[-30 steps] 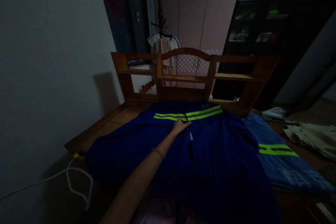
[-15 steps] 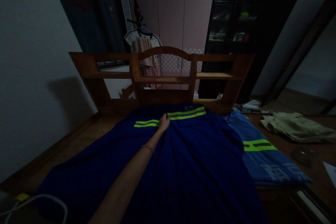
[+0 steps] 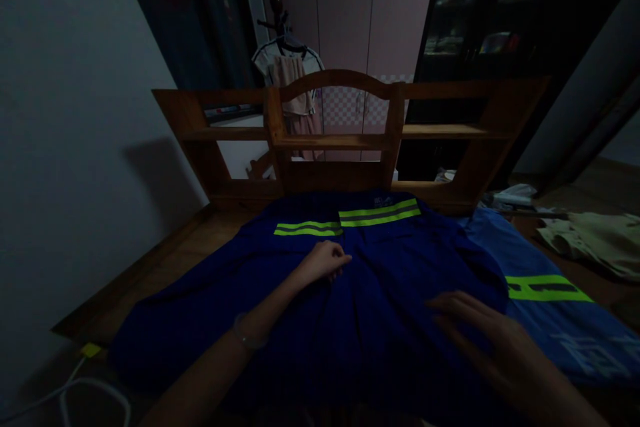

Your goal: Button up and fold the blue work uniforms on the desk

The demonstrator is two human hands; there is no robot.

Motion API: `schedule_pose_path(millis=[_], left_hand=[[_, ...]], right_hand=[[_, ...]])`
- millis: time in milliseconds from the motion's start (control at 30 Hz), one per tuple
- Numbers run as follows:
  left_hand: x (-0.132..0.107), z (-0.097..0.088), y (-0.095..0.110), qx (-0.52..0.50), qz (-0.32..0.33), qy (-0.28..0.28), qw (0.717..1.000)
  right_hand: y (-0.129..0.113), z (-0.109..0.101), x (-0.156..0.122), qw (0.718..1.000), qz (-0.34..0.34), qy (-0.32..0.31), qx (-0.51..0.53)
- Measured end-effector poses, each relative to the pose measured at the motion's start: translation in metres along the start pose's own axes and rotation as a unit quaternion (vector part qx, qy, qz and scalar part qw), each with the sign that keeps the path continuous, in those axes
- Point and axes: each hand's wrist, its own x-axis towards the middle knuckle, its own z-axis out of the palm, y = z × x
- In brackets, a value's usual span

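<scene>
A dark blue work jacket (image 3: 390,320) with yellow-green reflective stripes (image 3: 345,220) lies spread flat on a wooden bed platform (image 3: 200,240). My left hand (image 3: 325,260) rests on the middle of the jacket just below the stripes, fingers curled in against the cloth near the front seam. My right hand (image 3: 480,330) lies lower right on the jacket with its fingers stretched out flat and somewhat blurred.
A lighter blue garment with a reflective stripe (image 3: 550,300) lies to the right, and an olive garment (image 3: 595,240) beyond it. A wooden headboard with shelves (image 3: 340,140) stands behind. A white cable (image 3: 75,393) trails at lower left beside the wall.
My left hand has drawn back from the stripes toward me along the jacket's middle. My right hand has come into view and lies flat on the jacket's right side.
</scene>
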Motion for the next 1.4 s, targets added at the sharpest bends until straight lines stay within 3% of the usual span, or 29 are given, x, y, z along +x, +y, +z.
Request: schedule_pose_path(millis=[67, 167, 267, 433, 867, 967, 1100, 1200, 1300, 1400], left_hand=[[-0.014, 0.006, -0.003, -0.014, -0.025, -0.082, 0.996], [-0.014, 0.009, -0.012, -0.025, -0.040, -0.063, 0.997], [0.004, 0.003, -0.020, -0.080, -0.056, -0.065, 0.993], [0.031, -0.005, -0.023, -0.147, -0.040, -0.093, 0.984], [0.024, 0.020, -0.013, -0.072, 0.114, 0.040, 0.990], [0.023, 0.013, -0.010, -0.119, 0.097, -0.005, 0.988], [0.018, -0.010, -0.017, -0.131, 0.077, -0.082, 0.985], [0.014, -0.021, -0.022, -0.048, 0.115, -0.108, 0.986], [0.009, -0.020, -0.022, 0.055, 0.158, -0.108, 0.980], [0.006, -0.017, -0.018, 0.101, 0.145, -0.092, 0.980]], right_hand=[[-0.015, 0.022, 0.051, 0.989, -0.084, -0.117, -0.027], [-0.015, 0.062, 0.107, 0.977, -0.150, -0.145, -0.051], [0.007, 0.096, 0.130, 0.971, -0.160, -0.171, -0.053], [0.034, 0.115, 0.129, 0.981, -0.122, -0.150, -0.007], [0.034, 0.123, 0.121, 0.985, -0.092, -0.141, 0.022], [0.038, 0.122, 0.123, 0.988, -0.069, -0.132, 0.049], [0.048, 0.121, 0.130, 0.986, -0.018, -0.117, 0.114], [0.053, 0.123, 0.133, 0.978, 0.015, -0.118, 0.169], [0.053, 0.127, 0.135, 0.966, 0.041, -0.134, 0.216], [0.049, 0.127, 0.134, 0.959, 0.060, -0.149, 0.232]])
